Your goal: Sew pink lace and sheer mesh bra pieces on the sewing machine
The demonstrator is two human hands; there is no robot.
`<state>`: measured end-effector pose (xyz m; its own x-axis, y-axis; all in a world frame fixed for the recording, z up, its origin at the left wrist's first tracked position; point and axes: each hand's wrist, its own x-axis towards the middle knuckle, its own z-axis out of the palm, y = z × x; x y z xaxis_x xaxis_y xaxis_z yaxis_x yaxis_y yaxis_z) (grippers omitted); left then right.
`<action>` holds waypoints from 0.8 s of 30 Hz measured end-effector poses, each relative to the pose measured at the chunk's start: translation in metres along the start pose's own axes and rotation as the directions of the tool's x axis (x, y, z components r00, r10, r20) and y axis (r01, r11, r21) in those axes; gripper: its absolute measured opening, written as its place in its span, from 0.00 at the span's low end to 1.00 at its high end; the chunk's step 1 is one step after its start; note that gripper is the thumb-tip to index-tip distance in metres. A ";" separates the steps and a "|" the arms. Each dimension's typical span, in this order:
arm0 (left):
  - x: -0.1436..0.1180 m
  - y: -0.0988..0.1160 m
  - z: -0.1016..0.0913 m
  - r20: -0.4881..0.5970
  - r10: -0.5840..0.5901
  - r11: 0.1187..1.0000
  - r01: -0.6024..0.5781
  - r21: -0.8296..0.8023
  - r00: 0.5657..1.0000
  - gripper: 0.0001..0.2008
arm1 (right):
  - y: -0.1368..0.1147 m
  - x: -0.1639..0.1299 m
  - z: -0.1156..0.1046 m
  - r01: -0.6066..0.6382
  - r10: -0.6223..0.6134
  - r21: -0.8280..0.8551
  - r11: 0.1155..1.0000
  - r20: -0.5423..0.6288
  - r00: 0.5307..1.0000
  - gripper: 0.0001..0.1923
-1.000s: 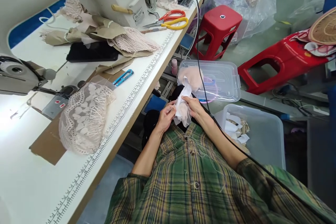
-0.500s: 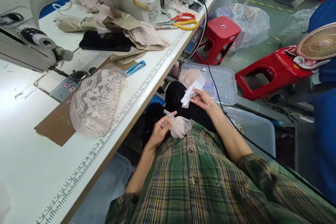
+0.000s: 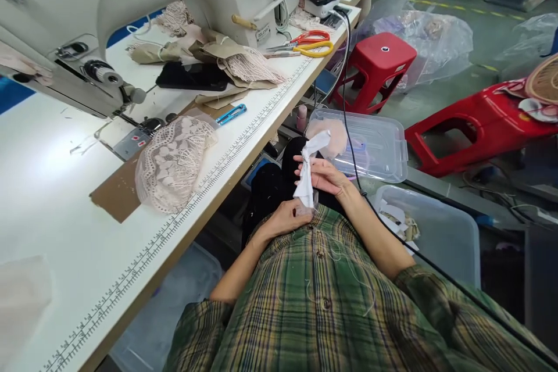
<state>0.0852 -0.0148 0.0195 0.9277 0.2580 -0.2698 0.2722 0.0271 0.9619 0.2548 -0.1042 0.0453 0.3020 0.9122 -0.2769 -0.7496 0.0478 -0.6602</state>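
From where I stand, the white cloth strip (image 3: 306,180) is up off the lap, between the two hands, its top end bent over towards the clear lid. The right hand (image 3: 326,176) has its fingers stretched out and parted, with the strip lying across them; I can't see any firm pinch. The left hand (image 3: 288,218) is curled in at the strip's lower end, against the plaid shirt (image 3: 320,290); a scrap of sheer material (image 3: 315,200) shows just beside it, but how tightly those fingers close, and on what, I can't tell.

I'd judge the step in hand to be sorting or parting the strip by feel. The next move seems to call for a surer hold at one end, so that it doesn't drag the sheer scrap along.

Just past the right hand, a peach-coloured piece (image 3: 333,135) lies on the clear lid (image 3: 386,148). A black cable (image 3: 363,193) hangs over that lid and by the right forearm, and looks the likeliest snag. The clear bin (image 3: 451,244) beside that arm holds scraps (image 3: 399,224). On the tabletop (image 3: 82,279), well apart, sit the lace bundle (image 3: 174,165), blue snips (image 3: 232,114) and scissors (image 3: 296,45), before the sewing machine (image 3: 222,9).
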 end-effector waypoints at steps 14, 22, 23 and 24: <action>0.011 0.008 -0.032 -0.238 0.034 0.916 -0.126 -0.381 0.971 0.23 | 0.028 0.017 -0.001 -0.036 0.018 -0.269 0.963 -0.069 0.997 0.22; 0.028 0.011 -0.027 -0.261 -0.085 0.857 -0.063 -0.511 0.962 0.27 | 0.030 0.015 -0.005 0.012 -0.106 -0.500 0.866 -0.161 0.981 0.18; 0.030 0.009 -0.027 -0.287 -0.109 0.852 -0.059 -0.520 0.952 0.27 | 0.028 0.014 -0.006 0.014 -0.114 -0.507 0.862 -0.167 0.979 0.18; 0.031 0.008 -0.027 -0.316 -0.134 0.849 -0.055 -0.526 0.939 0.27 | 0.028 0.013 -0.006 0.014 -0.122 -0.505 0.863 -0.181 0.976 0.18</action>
<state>0.1089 0.0196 0.0198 0.7538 0.5440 -0.3685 0.0453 0.5164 0.8552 0.2418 -0.0937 0.0192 0.4928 0.8108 -0.3158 -0.3449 -0.1513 -0.9264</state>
